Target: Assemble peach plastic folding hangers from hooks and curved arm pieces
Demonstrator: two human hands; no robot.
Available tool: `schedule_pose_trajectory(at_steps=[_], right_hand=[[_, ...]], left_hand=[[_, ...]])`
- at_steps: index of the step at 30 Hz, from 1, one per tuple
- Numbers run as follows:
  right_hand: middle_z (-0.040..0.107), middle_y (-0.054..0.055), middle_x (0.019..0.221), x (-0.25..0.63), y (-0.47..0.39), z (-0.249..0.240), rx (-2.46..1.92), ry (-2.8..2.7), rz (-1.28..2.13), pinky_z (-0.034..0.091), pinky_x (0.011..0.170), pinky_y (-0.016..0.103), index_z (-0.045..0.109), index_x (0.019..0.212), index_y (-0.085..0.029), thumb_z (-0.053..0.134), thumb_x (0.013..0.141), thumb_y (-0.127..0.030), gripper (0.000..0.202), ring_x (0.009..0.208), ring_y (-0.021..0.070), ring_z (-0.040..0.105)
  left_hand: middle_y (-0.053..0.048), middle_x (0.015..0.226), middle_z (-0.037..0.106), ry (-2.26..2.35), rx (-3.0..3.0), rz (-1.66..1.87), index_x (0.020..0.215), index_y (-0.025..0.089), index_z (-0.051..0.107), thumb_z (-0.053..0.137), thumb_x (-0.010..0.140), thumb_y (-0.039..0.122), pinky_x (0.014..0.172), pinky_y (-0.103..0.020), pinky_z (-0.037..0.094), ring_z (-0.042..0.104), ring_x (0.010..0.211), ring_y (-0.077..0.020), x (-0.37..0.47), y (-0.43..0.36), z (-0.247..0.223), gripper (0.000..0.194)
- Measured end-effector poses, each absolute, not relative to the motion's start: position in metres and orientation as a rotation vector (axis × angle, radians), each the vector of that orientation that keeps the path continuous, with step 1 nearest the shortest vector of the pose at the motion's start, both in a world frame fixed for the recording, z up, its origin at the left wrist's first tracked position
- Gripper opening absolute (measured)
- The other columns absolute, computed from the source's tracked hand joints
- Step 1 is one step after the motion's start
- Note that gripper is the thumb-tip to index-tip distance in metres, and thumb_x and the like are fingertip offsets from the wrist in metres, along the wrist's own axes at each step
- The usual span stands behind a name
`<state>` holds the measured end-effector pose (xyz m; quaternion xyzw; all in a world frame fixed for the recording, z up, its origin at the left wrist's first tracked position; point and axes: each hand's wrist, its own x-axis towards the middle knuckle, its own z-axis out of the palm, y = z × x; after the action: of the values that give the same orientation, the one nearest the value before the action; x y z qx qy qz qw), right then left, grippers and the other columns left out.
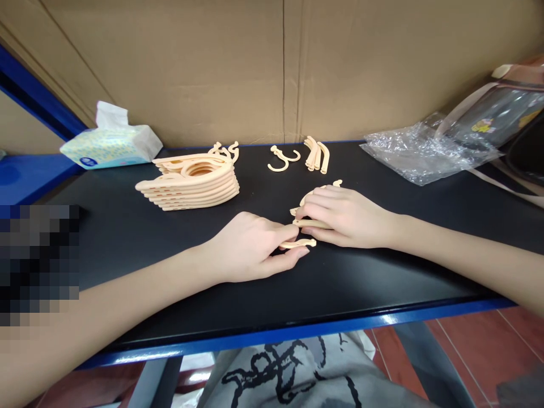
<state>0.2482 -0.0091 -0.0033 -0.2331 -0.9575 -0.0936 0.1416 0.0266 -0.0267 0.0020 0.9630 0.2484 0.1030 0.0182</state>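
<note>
My left hand [255, 249] pinches a small cream plastic hanger hook [300, 243] between thumb and fingers, its knobbed end pointing right. Beside it, my right hand [340, 218] is closed on a straight cream hanger arm [312, 224], whose near end almost meets my left fingertips. Another cream hanger piece [306, 198] lies just beyond the right fingers, partly hidden by them. Further back on the black table [272, 306] are loose hanger hooks [278, 164] and a small bunch of curved hanger arms [314, 154].
A stack of cream folding hangers [195, 190] stands left of centre, with more hooks [225, 149] behind it. A tissue pack [113, 146] sits at back left. Crumpled clear plastic [425, 150] and a transparent bag [497, 113] lie at right. Cardboard [191, 68] walls the back.
</note>
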Motion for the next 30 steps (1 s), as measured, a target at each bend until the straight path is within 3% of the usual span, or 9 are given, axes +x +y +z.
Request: schedule_pose_trajectory(at_steps=[30], right_hand=[[0.063, 0.009, 0.097, 0.2478, -0.0091, -0.0031, -0.690, -2.758, -0.255, 0.044, 0.078, 0.032, 0.058, 0.101, -0.013, 0.038, 0.094, -0.032, 0.029, 0.090, 0.0196, 0.056]], left_hand=[[0.003, 0.061, 0.057, 0.772, 2.975, 0.314, 0.076, 0.018, 0.053, 0.037, 0.094, 0.038, 0.048, -0.023, 0.027, 0.053, 0.051, -0.0102, 0.0266, -0.0264, 0.0030, 0.031]])
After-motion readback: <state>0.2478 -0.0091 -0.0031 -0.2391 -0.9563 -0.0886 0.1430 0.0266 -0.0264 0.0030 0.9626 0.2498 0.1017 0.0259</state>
